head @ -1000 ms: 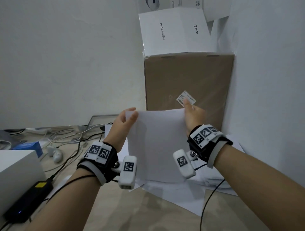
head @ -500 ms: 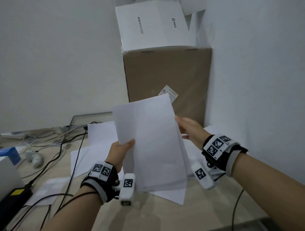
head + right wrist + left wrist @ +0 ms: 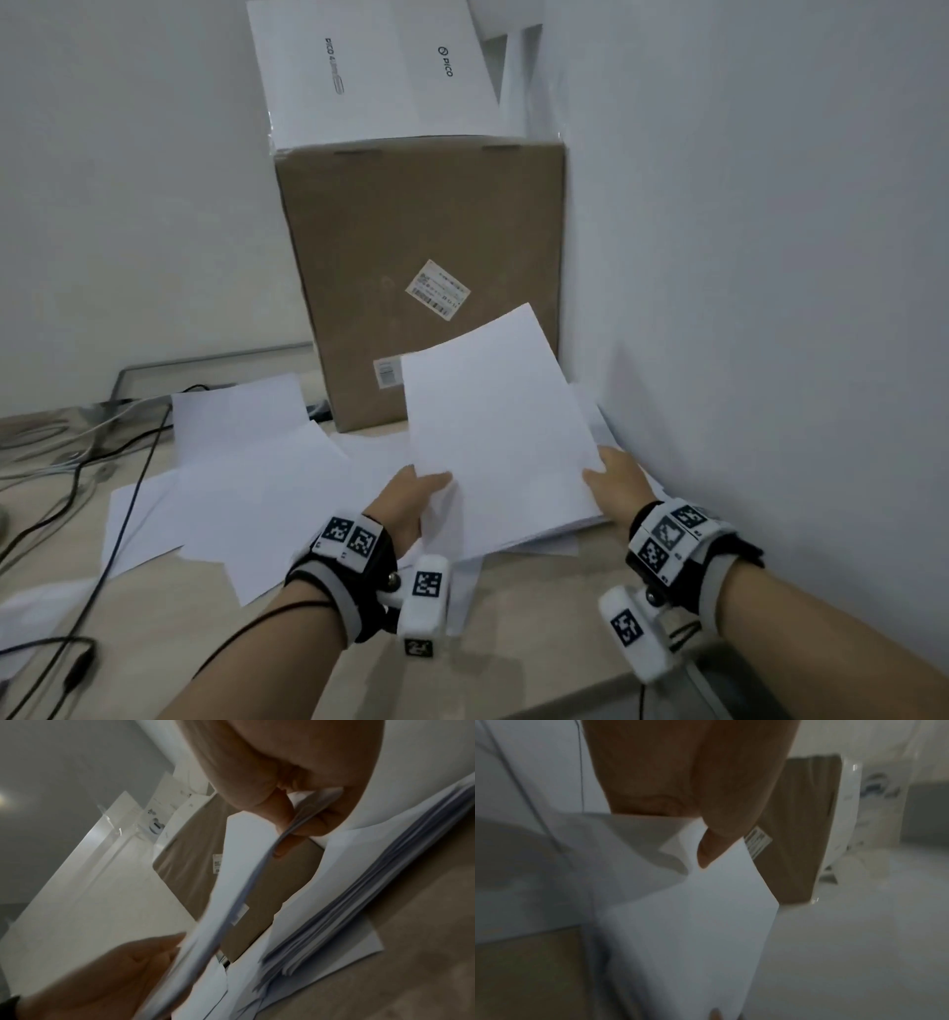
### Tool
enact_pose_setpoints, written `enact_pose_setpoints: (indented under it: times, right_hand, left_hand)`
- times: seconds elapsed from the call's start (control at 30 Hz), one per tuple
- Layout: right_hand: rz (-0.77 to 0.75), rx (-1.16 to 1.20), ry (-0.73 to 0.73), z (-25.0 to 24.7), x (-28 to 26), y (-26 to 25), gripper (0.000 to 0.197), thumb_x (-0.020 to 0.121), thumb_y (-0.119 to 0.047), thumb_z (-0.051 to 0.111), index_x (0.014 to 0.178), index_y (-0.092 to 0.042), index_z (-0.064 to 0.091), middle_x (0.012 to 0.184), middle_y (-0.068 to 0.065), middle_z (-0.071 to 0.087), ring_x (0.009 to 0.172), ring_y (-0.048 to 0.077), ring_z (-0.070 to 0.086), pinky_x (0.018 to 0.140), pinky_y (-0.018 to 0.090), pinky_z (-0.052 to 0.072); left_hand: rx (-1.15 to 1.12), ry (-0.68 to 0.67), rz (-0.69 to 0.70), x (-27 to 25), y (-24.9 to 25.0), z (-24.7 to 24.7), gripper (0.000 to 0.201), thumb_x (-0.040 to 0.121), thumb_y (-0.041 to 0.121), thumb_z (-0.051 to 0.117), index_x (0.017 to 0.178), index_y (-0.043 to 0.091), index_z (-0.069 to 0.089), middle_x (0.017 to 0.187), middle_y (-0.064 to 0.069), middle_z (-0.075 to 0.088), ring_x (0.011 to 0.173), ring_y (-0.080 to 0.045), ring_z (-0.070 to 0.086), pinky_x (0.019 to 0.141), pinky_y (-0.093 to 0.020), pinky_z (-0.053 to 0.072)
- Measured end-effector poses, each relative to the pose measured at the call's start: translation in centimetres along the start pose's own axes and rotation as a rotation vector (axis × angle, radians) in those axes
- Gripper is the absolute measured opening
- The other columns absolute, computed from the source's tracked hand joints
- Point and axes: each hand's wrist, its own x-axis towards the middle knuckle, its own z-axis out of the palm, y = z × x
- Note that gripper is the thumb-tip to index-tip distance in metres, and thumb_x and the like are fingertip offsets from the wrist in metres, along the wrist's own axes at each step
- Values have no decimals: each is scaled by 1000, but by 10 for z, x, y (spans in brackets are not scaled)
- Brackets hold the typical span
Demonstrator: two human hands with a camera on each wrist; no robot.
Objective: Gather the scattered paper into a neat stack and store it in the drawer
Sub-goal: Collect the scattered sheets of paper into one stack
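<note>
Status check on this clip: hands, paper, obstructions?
Left hand and right hand both pinching held sheets. Loose sheets still on desk. Cardboard box close behind.

A white paper stack point(image 3: 500, 437) tilted above the desk; loose sheets point(image 3: 241, 478) lay scattered at nine o'clock.

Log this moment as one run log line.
phase: gathering | left hand: grips sheaf of paper | right hand: grips sheaf | loose sheets: on desk | drawer: not in view
</note>
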Motion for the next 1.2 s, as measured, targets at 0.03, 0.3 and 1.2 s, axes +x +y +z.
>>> enact_pose_setpoints:
  times: [0.03, 0.3, 1.2]
  right_hand:
    - [24, 14, 8, -3, 1, 3, 32, 95, -8, 42, 124, -4, 54, 126, 11, 58, 103, 25, 53, 87, 26, 40]
    - [131, 105, -17, -17, 8, 23, 30, 93, -10, 47, 122, -3, 53, 130, 14, 57, 106, 26, 55, 89, 30, 43]
    - [-46, -372, -664, 122, -11, -84, 41, 94, -10, 53, 135, -12, 51, 141, 7, 48, 130, 23, 46, 103, 27, 37]
  left_hand:
    - [32, -35, -32, -2, -4, 5, 30, 97, 7, 53, 126, 2, 55, 125, -16, 62, 113, -34, 59, 91, -44, 52]
    - [110, 73, -15, 2, -21, 40, 33, 95, -3, 45, 125, 10, 49, 123, -9, 57, 101, -24, 58, 60, -28, 58]
    - [502, 895, -256, -36, -50, -186, 60, 90, 15, 47, 147, 14, 32, 144, -25, 37, 121, -44, 46, 100, -48, 42]
